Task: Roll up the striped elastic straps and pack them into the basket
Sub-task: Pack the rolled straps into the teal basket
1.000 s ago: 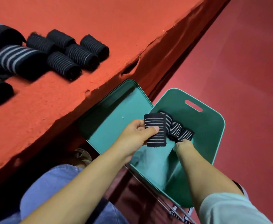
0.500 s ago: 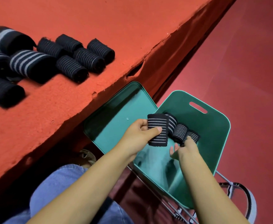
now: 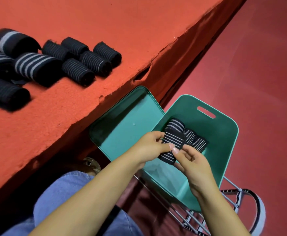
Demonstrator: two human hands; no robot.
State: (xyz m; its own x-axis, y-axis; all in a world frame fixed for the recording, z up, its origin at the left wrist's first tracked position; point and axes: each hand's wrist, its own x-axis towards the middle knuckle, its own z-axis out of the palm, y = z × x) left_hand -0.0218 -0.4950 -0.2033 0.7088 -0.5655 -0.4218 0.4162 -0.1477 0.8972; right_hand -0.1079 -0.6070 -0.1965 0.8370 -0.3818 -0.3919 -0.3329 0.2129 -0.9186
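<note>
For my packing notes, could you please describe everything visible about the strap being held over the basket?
The held strap is a dark, knit-looking elastic band with thin pale stripes across it, rolled or folded into a flattish bundle. It is tilted, above the open green basket, just in front of three rolled straps lying inside. The left hand grips its left side, thumb on top; the right hand pinches its lower right edge.

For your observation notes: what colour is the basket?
Teal green basket, clearest in the head view.

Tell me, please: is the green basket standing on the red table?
No, the green basket sits below the table edge, on a wire rack.
</note>
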